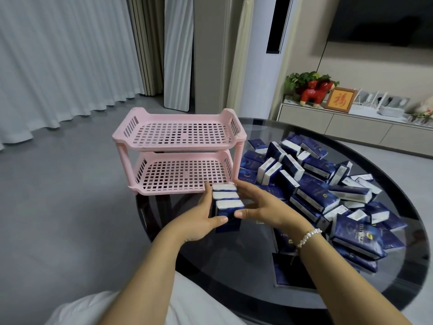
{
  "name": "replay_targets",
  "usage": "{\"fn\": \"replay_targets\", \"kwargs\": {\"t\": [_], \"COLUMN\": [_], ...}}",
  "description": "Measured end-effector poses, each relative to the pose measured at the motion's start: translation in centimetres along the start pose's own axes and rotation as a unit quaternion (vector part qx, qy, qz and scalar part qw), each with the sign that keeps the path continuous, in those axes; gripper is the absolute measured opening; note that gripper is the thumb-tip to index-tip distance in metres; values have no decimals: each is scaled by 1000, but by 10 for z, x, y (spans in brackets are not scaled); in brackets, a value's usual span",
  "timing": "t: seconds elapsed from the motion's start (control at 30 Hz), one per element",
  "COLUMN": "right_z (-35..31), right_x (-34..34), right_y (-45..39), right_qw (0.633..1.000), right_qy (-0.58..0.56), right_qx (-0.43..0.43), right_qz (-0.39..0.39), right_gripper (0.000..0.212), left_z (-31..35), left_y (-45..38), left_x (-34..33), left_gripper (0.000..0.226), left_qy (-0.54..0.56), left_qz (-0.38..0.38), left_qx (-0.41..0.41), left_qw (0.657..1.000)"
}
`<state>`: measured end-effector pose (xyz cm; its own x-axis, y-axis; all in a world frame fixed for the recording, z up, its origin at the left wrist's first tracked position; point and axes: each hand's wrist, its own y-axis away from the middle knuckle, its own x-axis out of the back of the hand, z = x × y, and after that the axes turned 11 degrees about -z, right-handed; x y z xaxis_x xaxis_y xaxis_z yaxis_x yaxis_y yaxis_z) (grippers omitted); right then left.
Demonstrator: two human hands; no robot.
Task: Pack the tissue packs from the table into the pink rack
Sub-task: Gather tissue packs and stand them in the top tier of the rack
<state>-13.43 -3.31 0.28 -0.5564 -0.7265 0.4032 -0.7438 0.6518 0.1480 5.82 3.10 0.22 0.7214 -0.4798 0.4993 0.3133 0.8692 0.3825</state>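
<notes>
So far nothing is packed: we squeeze three tissue packs (226, 202) between left hand (206, 215) and right hand (262, 205), just before the empty pink rack (180, 158); the pile (328, 184) waits rightward.

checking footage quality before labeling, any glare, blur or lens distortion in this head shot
Head view: wide-angle bending curves the curtains and the round glass table rim; the dark glass mirrors the tissue packs and catches pale glare at its far edge; the three held packs, both hands and the pink rack are sharp; shelf items at far right smear slightly.
</notes>
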Motion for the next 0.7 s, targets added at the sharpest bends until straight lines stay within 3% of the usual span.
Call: {"fn": "replay_targets", "kwargs": {"t": [0.17, 0.37, 0.6, 0.7], "right_z": [0, -11, -62, -90], "right_x": [0, 1, 27, 44], "right_y": [-2, 3, 21, 26], "right_qw": [1000, 998, 997, 995], "right_qy": [19, 28, 39, 61], "right_qx": [-4, -6, 38, 61], "right_qz": [23, 52, 50, 54], "right_gripper": [76, 67, 70, 73], "left_z": [3, 10, 41, 60], "left_y": [0, 6, 27, 36], "left_x": [-4, -5, 12, 30], "left_gripper": [89, 84, 70, 77], "left_qy": [-10, 24, 45, 37], "left_qz": [9, 90, 151, 166], "left_qx": [-8, -59, -140, -170], "left_qw": [1000, 994, 978, 971]}}
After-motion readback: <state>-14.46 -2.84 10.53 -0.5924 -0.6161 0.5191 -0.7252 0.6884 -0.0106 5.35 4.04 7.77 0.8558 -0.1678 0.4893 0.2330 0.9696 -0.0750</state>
